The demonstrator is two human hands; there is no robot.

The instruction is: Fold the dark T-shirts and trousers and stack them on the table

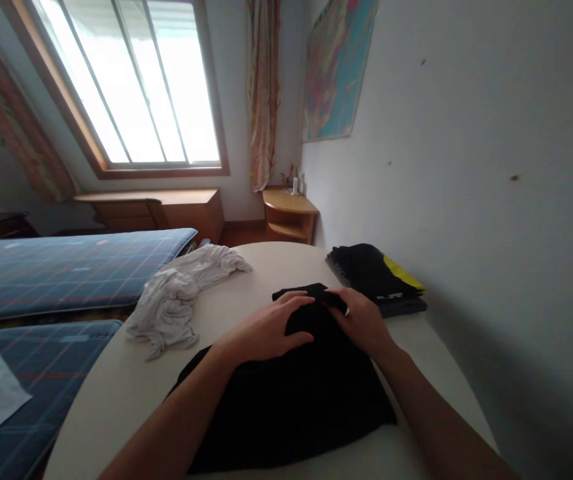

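Note:
A black garment point(286, 407) lies spread on the cream round table point(261, 257) in front of me, its far end folded over or bunched; its exact kind does not show. My left hand point(271, 330) rests on the left side of that far part, thumb apart from the fingers. On the other side, my right hand point(359, 320) has its fingers and thumb closed around the cloth's far edge. The fingertips of both hands almost meet there.
A crumpled white garment point(171, 300) lies on the table's left. At the back right sits a folded stack of dark clothes point(366, 270) with a yellow patch. Blue plaid mattresses point(66, 267) are to the left, a wall point(466, 233) to the right. A corner shelf point(289, 200) stands beyond.

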